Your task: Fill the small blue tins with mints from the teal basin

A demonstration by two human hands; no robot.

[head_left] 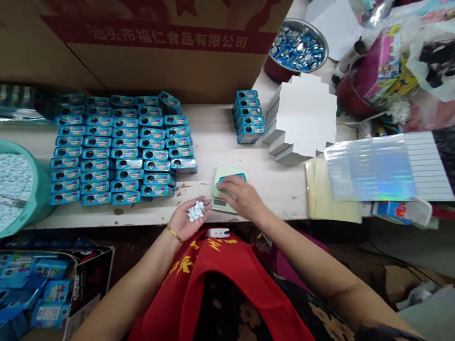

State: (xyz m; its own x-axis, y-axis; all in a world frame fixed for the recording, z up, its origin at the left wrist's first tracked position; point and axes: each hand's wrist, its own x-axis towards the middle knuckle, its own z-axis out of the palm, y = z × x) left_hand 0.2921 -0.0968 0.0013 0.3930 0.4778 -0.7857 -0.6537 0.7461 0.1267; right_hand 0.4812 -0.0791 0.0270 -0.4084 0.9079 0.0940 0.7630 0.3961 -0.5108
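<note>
My left hand [184, 221] is palm up at the table's front edge, cupped under a small heap of white candy tablets [196, 211]. To its right, my right hand [241, 195] reaches over a pale green kitchen scale [227, 169], fingers bent and drawn together. Beneath those fingers lies a blue tin [243, 176] on the scale, mostly covered by the hand. Whether the fingertips pinch a tablet or only touch the tin is hidden. Left of the scale stand packed rows of blue tins [129, 173], each with a dark hole in its top.
A teal basin [41, 188] of white tablets with a scoop stands at left. Several more tins [250, 126] stand beside stacked white cartons [307, 111]. Behind are a large cardboard box [148, 64] and a metal bowl [323, 42] of shiny lids. Plastic sleeves [368, 170] overhang the right edge.
</note>
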